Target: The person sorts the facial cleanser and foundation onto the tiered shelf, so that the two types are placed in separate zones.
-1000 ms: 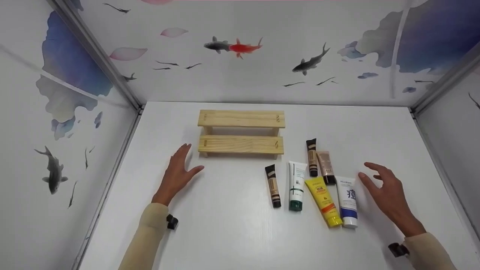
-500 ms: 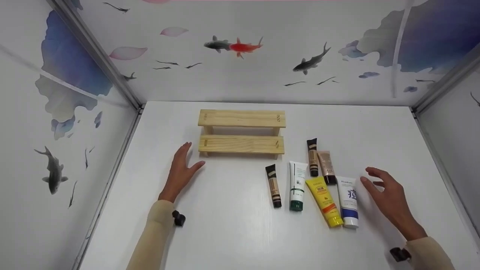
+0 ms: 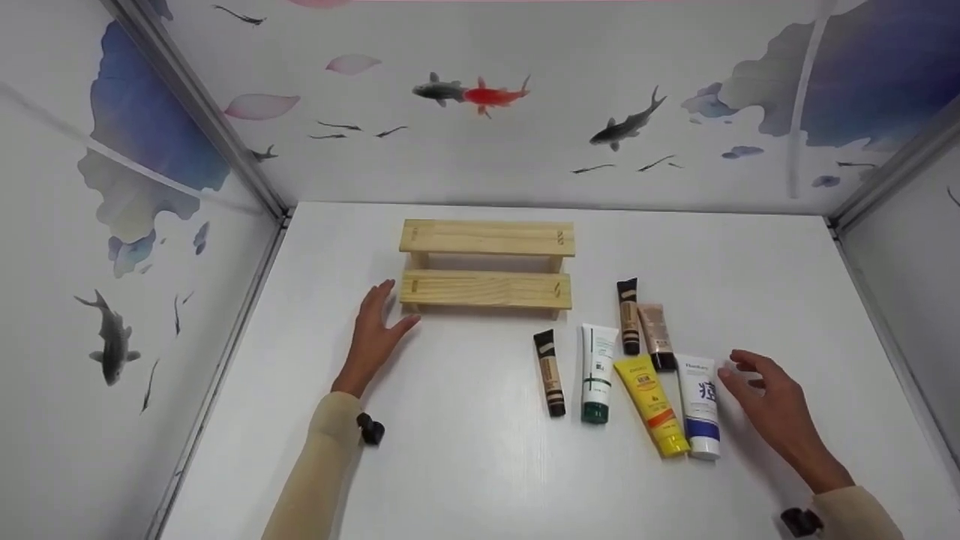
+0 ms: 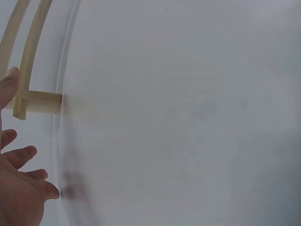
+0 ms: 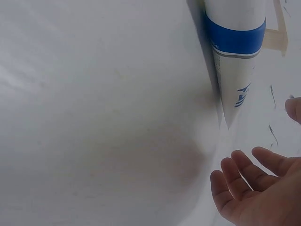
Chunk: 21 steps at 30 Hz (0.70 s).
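My left hand (image 3: 373, 337) is spread just left of a two-step wooden rack (image 3: 486, 290), thumb apart from the fingers, holding nothing. In the left wrist view the rack's leg (image 4: 42, 96) shows beyond the thumb. On the right, my right hand (image 3: 772, 405) hovers with loosely bent fingers beside a white tube with a blue band (image 3: 699, 405), and nothing is in its grasp. The same white tube (image 5: 237, 35) appears above the fingers in the right wrist view. Against it lies a yellow tube (image 3: 652, 405).
Left of the yellow tube lie a white tube with a green cap (image 3: 598, 375) and a slim black-and-tan tube (image 3: 550, 375). Farther back are another black-and-tan tube (image 3: 628, 319) and a pinkish-beige tube (image 3: 656, 334). Printed walls (image 3: 525, 157) border the white table (image 3: 450, 465).
My left hand has moved right and slightly forward, closer to the rack. The right hand has shifted a little toward me, staying beside the white tube. The tubes and rack stay put.
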Motion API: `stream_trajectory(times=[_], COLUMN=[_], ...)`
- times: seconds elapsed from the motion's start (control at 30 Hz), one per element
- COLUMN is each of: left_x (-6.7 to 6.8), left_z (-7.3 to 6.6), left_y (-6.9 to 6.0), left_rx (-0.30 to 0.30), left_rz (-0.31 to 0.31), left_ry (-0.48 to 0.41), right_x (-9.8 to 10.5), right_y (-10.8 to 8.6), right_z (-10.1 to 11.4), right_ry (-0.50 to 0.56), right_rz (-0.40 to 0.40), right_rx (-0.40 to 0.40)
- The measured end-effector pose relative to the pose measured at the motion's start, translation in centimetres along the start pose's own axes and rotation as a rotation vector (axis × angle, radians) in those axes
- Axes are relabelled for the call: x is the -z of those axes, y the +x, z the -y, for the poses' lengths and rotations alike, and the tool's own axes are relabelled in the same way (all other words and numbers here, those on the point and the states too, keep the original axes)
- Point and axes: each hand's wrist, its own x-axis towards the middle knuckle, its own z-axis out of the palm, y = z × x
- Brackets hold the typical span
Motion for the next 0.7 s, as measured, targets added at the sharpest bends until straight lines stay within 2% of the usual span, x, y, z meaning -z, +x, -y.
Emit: stream_trajectory(times=[0.33, 0.7], left_x=[-1.2, -2.0], left_z=[-0.2, 0.8], left_y=[1.2, 2.1], left_rx=[0.036, -0.024], left_rz=[-0.021, -0.057], left_ry=[-0.055, -0.124], right_x=[-1.1, -2.1], right_y=[-0.1, -0.1], right_z=[0.0, -0.2], right_ry=[-0.023, -0.046], right_rz=[0.018, 0.062], right_rx=[0.007, -0.054])
